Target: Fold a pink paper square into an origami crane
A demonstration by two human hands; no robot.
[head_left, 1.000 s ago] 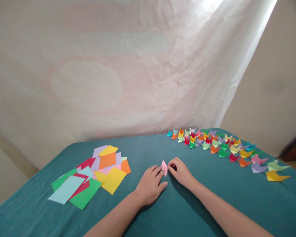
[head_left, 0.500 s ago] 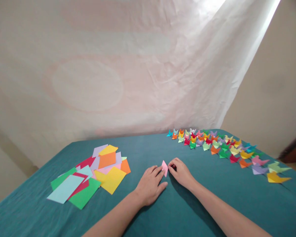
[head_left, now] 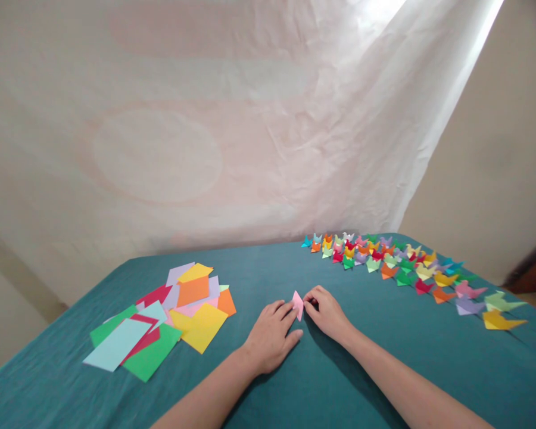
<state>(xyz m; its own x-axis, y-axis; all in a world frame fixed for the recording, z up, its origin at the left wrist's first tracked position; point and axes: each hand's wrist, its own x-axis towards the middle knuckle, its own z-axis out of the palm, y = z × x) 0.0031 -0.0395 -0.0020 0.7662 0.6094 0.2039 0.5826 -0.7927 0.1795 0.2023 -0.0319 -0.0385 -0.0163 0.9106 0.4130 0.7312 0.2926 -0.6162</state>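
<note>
A small piece of pink folded paper [head_left: 298, 305] lies on the teal cloth between my two hands. My left hand [head_left: 270, 336] rests palm down on the cloth, fingers stretched out, with the fingertips on the paper's left side. The thumb of that hand points right, just below the paper. My right hand [head_left: 327, 311] has its thumb and forefinger pinched together at the paper's right corner, the other fingers curled in. How much of the corner is between those fingertips is hidden.
Loose coloured paper sheets [head_left: 203, 328] lie in an overlapping heap on the left of the teal tablecloth [head_left: 259, 268]. Rows of small folded paper birds [head_left: 388, 271] stand at the back right. A pale sheet [head_left: 250, 149] hangs behind the table.
</note>
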